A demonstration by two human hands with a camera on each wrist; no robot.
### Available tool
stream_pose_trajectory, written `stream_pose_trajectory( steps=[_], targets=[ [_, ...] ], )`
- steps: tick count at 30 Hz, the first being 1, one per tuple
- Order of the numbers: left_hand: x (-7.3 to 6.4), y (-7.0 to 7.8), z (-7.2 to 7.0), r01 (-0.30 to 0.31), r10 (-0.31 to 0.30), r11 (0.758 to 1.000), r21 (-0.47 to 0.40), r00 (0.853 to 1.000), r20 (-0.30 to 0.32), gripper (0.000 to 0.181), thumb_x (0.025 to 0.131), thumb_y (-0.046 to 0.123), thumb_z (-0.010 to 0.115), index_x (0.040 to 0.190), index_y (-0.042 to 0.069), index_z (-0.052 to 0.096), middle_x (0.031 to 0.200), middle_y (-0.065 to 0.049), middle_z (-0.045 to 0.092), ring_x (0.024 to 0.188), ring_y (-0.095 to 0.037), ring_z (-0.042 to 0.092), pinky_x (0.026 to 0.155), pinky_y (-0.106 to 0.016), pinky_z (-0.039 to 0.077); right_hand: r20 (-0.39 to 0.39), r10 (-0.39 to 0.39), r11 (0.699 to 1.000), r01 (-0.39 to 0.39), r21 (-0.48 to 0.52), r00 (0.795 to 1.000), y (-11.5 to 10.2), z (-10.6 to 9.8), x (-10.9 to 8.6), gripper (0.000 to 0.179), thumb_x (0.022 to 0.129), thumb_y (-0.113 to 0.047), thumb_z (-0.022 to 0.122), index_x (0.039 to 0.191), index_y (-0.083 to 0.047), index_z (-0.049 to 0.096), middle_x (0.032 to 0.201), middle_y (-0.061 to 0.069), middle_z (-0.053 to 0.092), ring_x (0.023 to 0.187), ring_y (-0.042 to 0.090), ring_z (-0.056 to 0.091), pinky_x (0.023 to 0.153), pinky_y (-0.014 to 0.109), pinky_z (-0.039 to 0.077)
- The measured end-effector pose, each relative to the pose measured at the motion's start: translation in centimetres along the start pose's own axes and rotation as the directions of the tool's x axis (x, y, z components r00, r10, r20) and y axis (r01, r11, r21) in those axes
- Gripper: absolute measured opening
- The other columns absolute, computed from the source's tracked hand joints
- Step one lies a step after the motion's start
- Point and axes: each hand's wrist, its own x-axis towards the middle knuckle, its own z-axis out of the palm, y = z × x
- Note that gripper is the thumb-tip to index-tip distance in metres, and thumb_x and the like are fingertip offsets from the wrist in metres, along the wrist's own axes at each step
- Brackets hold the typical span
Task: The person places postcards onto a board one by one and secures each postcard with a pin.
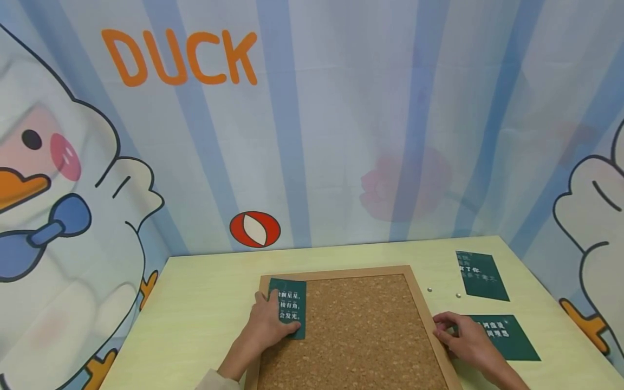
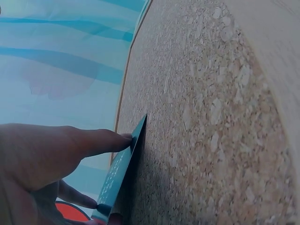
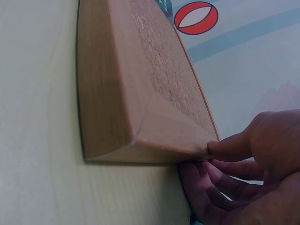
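Your left hand [image 1: 270,325] is lying flat on a dark green card [image 1: 288,306] with white lettering, pressing it against the cork board [image 1: 361,336]; the fingers are stretched out straight over the card's near left part, and the left wrist view is showing one fingertip [image 2: 123,138] touching the card's edge [image 2: 123,174] while the card is sitting slightly lifted off the cork. The card is occupying the far left corner of the board, just inside the wooden frame [image 1: 336,271]. The board itself is lying in the middle of the table [image 1: 205,303], running toward the table's near edge.

Your right hand [image 1: 460,336] is resting at the board's right side, its fingers loosely curled with the tips touching the outer edge of the frame [image 3: 140,126]; you are gripping nothing between them as far as the views are showing. Under and just beyond that hand a second green card [image 1: 507,337] is lying on the table near the right edge. A third green card [image 1: 480,275] is lying toward the far right corner, and two small silver pins [image 1: 443,292] are sitting between it and the board
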Motion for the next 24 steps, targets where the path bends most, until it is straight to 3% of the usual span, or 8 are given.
stream_pose_trajectory(
  steps=[9,24],
  targets=[
    [-0.49,0.06,-0.17,-0.014,0.014,0.995,0.097,1.0,0.0,0.101,0.076,0.048,0.091,0.146,-0.01,0.047,0.123,-0.033,0.046,0.105,-0.042,0.053,0.081,-0.058,0.055,0.005,0.007,1.0,-0.007,0.006,1.0,0.15,0.03,0.12,0.029,0.102,-0.004,0.064,0.128,0.009,0.061,0.1,0.011,0.062,0.08,0.018,0.06,0.067,0.035,0.058],
    [-0.57,0.05,-0.51,-0.027,0.028,0.99,0.138,1.0,-0.005,0.097,0.072,0.052,0.093,0.141,-0.004,0.053,0.118,-0.028,0.048,0.105,-0.042,0.05,0.082,-0.059,0.054,0.008,0.003,1.0,-0.003,0.003,1.0,0.11,0.0,0.02,0.03,0.102,-0.005,0.063,0.129,0.009,0.06,0.1,0.01,0.063,0.08,0.018,0.059,0.067,0.034,0.058]
  ],
)
